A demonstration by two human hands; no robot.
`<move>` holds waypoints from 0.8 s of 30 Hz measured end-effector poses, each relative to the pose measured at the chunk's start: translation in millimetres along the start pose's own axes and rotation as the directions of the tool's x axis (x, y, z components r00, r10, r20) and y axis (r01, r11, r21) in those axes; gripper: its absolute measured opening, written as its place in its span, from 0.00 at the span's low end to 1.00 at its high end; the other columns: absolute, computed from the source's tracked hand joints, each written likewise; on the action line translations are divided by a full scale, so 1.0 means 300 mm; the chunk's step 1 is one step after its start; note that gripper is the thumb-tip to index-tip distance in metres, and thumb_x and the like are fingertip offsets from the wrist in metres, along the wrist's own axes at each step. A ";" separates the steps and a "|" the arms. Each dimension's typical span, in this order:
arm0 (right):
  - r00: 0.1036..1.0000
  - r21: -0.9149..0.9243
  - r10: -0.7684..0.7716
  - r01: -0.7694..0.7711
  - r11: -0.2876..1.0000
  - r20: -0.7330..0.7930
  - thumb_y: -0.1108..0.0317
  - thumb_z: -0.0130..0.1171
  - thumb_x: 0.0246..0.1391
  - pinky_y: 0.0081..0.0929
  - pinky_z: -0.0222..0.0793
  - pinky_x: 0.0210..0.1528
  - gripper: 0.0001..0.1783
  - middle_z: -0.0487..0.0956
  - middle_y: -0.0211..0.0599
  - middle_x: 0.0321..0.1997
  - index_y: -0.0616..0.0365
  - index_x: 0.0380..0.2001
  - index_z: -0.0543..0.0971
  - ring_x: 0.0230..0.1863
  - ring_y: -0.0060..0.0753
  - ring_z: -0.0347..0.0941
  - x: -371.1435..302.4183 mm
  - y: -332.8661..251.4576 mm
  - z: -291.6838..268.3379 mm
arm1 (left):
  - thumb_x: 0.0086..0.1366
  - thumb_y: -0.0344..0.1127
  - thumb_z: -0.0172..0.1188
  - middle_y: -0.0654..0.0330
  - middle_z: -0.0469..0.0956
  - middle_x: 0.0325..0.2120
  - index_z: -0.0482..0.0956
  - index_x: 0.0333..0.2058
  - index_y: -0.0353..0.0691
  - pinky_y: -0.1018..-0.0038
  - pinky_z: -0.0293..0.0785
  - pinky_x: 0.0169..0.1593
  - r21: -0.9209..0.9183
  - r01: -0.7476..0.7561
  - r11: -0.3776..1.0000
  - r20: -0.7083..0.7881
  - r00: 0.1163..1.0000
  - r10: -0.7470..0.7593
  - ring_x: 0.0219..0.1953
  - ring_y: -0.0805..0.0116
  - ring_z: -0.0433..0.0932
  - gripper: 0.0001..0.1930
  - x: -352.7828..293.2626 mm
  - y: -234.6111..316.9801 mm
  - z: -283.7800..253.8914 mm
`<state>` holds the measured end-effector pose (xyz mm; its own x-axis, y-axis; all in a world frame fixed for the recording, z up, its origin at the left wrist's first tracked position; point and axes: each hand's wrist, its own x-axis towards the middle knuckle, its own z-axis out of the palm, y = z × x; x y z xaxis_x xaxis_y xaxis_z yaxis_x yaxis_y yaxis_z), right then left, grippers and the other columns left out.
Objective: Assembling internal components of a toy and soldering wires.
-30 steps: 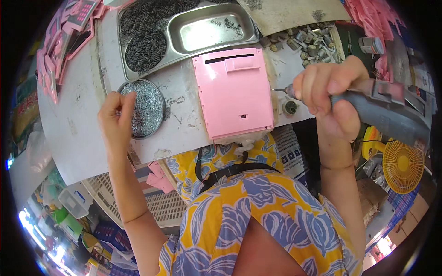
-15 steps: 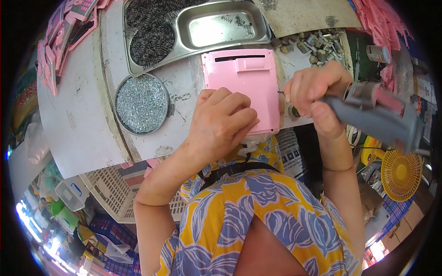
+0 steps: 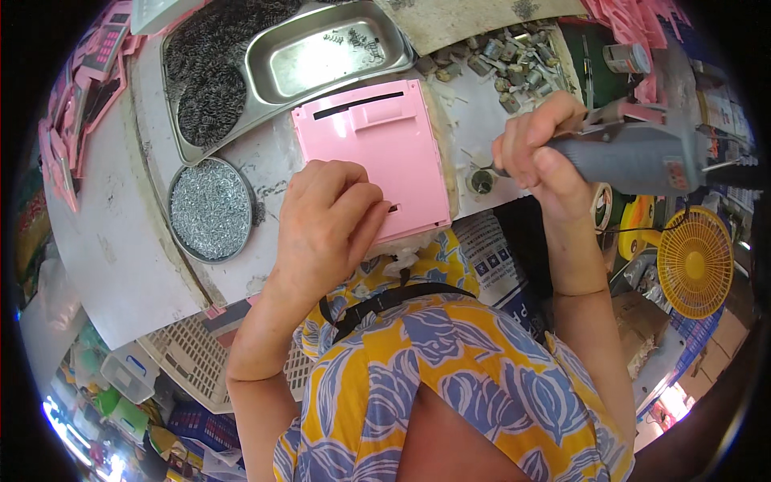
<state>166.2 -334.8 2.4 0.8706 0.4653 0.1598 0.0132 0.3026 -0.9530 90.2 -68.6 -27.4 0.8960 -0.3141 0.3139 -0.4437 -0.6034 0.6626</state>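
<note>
Square symbols and lines of print, mostly too fine for me to read remotely, mark a bag (image 3: 491, 261) beneath the front edge of the tabletop (image 3: 104, 241). The left hand (image 3: 321, 217) bends over the lower left of a pink casing (image 3: 405, 173), fingers curled together; I cannot tell whether they pinch anything. The right hand (image 3: 542, 149) wraps around a grey power driver (image 3: 630, 157), its bit pointing left beside the casing, which lies between a dish (image 3: 252, 212) of screws (image 3: 210, 207) and a small pot (image 3: 480, 183), a yellow fan (image 3: 695, 261) at far right
</note>
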 end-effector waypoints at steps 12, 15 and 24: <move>0.998 -0.042 -0.056 0.056 0.998 -0.009 0.60 0.65 0.57 0.27 0.63 0.30 0.16 0.67 0.24 0.18 0.52 0.36 0.68 0.18 0.21 0.61 0.025 -0.054 0.083 | 0.50 0.30 0.73 0.58 0.78 0.35 0.81 0.35 0.41 0.64 0.70 0.43 0.018 -0.083 0.996 0.016 0.996 0.083 0.37 0.57 0.77 0.13 0.035 0.029 0.008; 0.998 -0.024 -0.022 0.023 0.999 0.054 0.57 0.64 0.59 0.26 0.63 0.29 0.16 0.68 0.23 0.18 0.51 0.39 0.68 0.18 0.20 0.62 0.060 -0.168 0.111 | 0.51 0.36 0.74 0.59 0.79 0.35 0.81 0.38 0.42 0.63 0.68 0.47 -0.022 -0.114 0.993 -0.017 0.993 0.114 0.37 0.58 0.77 0.16 0.113 0.077 0.040; 0.933 -0.004 -0.134 0.144 0.990 0.334 0.56 0.63 0.60 0.23 0.68 0.30 0.15 0.71 0.19 0.20 0.46 0.40 0.69 0.18 0.18 0.67 0.112 -0.223 0.127 | 0.51 0.35 0.74 0.65 0.79 0.26 0.83 0.31 0.44 0.66 0.64 0.43 -0.087 -0.129 0.988 -0.028 0.992 0.127 0.31 0.64 0.76 0.10 0.143 0.072 0.090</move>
<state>175.7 -307.6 81.5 0.6466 0.6710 0.3628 0.1402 0.3630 -0.9212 118.4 -114.8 -17.9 0.8326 -0.3675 0.4143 -0.5521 -0.4918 0.6732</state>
